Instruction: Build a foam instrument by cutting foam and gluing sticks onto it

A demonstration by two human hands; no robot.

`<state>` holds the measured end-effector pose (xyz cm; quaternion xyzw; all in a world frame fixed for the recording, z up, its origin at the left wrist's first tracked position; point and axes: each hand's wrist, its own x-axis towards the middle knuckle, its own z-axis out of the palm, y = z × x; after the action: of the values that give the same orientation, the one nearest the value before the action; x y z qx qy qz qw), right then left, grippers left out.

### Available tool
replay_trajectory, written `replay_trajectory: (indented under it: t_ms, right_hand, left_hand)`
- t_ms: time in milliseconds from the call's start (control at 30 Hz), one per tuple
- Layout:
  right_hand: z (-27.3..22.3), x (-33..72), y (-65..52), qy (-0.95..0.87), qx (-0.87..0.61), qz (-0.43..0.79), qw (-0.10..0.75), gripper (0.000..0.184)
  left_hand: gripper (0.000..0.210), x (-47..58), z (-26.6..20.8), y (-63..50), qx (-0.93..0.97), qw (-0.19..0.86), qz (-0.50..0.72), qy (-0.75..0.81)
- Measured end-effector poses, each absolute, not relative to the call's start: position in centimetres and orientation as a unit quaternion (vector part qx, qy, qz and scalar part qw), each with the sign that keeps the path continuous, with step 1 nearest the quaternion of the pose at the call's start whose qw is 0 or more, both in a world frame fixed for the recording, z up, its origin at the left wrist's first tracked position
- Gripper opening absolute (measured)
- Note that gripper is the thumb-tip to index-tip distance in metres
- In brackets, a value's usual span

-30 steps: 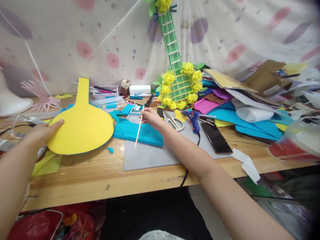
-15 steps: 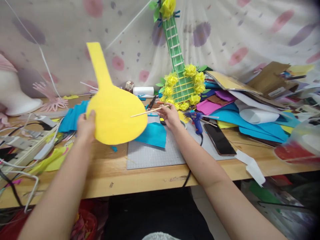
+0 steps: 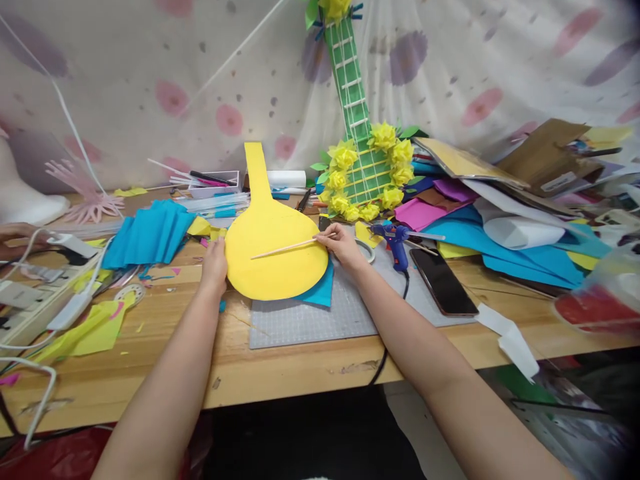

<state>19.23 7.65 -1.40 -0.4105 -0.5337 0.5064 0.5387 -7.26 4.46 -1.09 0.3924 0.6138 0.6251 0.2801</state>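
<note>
A yellow guitar-shaped cutout [image 3: 270, 273], with a round body and a narrow neck, is tilted up over the table. My left hand [image 3: 215, 267] grips its left edge, the fingers partly hidden behind it. In my right hand [image 3: 343, 245] a thin wooden stick [image 3: 290, 250] is pinched; it lies across the front of the cutout, pointing left. Below the cutout, a blue paper piece [image 3: 320, 290] and a grey cutting mat [image 3: 310, 331] show. Behind stands a green paper guitar [image 3: 353, 100] trimmed with yellow paper flowers [image 3: 385, 137].
To the right lie a blue glue gun [image 3: 395, 243], a black phone [image 3: 444, 281] and stacked coloured paper [image 3: 463, 233]. Pleated blue paper [image 3: 147, 233] and a power strip [image 3: 30, 300] are on the left. Another person's hand [image 3: 17, 240] shows at the left edge.
The yellow cutout has moved right and down, together with my left hand. The stick, still in my right hand, now lies across more of the cutout's face.
</note>
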Motion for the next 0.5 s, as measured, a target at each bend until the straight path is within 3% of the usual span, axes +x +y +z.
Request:
replay_trajectory:
  t_ms: [100,200,333,500]
  right_hand:
    - [-1.4,19.6,7.6,-0.616,-0.419,0.422,0.516,0.027]
    - [-1.3,19.7,7.5,-0.674,-0.434,0.336,0.494,0.019]
    - [-1.3,19.6,7.3,-0.753,-0.433,0.204,0.452,0.010]
    - [-1.7,19.7,7.4,-0.782,-0.421,0.142,0.437,0.011]
  left_hand:
    - [0.018,-8.2,-0.6,4.3,0.353,0.265,0.662,0.606]
    - [0.021,-8.7,0.3,3.4,0.403,0.146,0.662,0.615]
    - [0.018,-7.6,1.4,1.6,0.579,0.006,0.550,0.602]
    - [0.005,-5.2,0.8,1.1,0.712,-0.022,0.408,0.571]
